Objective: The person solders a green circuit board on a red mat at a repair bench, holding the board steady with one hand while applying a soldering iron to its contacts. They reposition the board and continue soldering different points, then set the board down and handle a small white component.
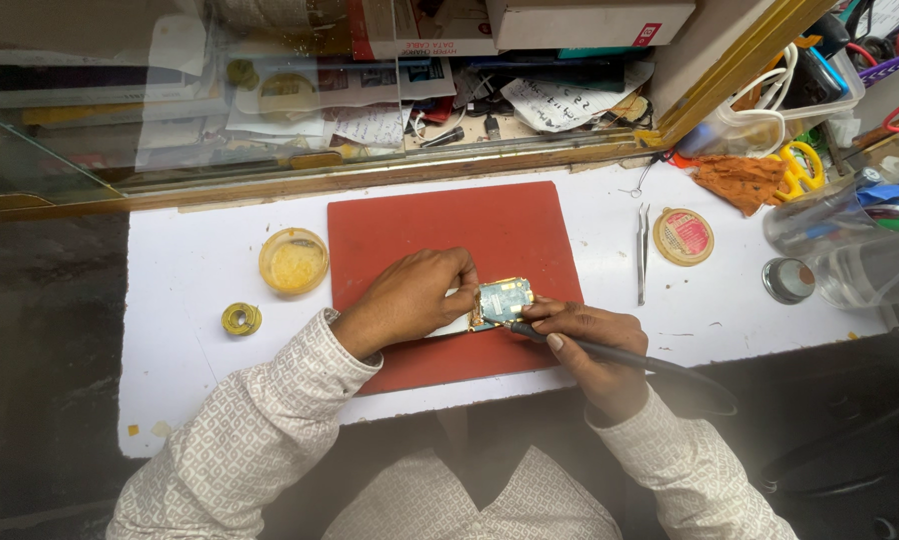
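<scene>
STEP: soldering, judged | left hand (pixel 410 300) pins small blue-green circuit board (pixel 503 300) on red rubber mat (pixel 450 235), mid white counter (pixel 200 270) | right hand (pixel 585 345) clenched on black soldering iron (pixel 610 352), tip touching board's lower-left edge | NEXT: steady tip, board held flat.

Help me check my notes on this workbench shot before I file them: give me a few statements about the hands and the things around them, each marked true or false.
1. The left hand steadies a small circuit board on the red mat. True.
2. The right hand holds tweezers. False: it holds a dark soldering iron, its tip at the board; the tweezers lie on the white table, right of the mat.
3. An open yellow tin sits left of the mat. True.
4. The small solder spool rests on the mat. False: it lies on the table, below the tin.
</scene>
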Demonstrator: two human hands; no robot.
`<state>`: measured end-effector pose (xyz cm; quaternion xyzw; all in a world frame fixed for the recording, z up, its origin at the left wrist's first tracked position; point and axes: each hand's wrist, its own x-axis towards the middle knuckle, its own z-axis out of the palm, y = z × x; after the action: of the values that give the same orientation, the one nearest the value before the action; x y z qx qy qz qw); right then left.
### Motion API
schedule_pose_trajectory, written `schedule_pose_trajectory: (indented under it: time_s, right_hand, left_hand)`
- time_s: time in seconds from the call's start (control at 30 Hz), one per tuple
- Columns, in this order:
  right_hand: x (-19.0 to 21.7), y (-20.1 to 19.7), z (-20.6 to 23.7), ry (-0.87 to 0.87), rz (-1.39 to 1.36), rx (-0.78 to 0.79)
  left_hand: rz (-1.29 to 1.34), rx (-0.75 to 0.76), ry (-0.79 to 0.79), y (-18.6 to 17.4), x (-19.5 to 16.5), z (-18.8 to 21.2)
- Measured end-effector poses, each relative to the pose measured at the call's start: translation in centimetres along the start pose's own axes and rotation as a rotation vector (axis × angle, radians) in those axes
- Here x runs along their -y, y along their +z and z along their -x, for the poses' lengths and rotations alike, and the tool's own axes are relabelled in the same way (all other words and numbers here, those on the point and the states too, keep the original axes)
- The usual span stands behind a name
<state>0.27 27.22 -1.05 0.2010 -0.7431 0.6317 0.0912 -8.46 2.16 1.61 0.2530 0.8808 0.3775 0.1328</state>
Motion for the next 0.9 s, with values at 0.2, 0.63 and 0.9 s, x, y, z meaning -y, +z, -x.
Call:
schedule_pose_trajectory:
  time_s: [0.2, 0.63, 0.9]
  right_hand:
    - [-0.12, -0.06, 0.03, -0.001, 0.005, 0.000]
    - [-0.40, -0.10, 0.06, -0.004, -0.002, 0.007]
    - [-0.41, -0.11, 0.09, 0.006, -0.006, 0.004]
  left_hand:
    - [0.014, -0.003, 0.017, -0.05, 0.06, 0.02]
    - [0.029, 0.007, 0.025, -0.06, 0.16, -0.01]
    - [0.021, 0.015, 0.011, -0.03, 0.19, -0.04]
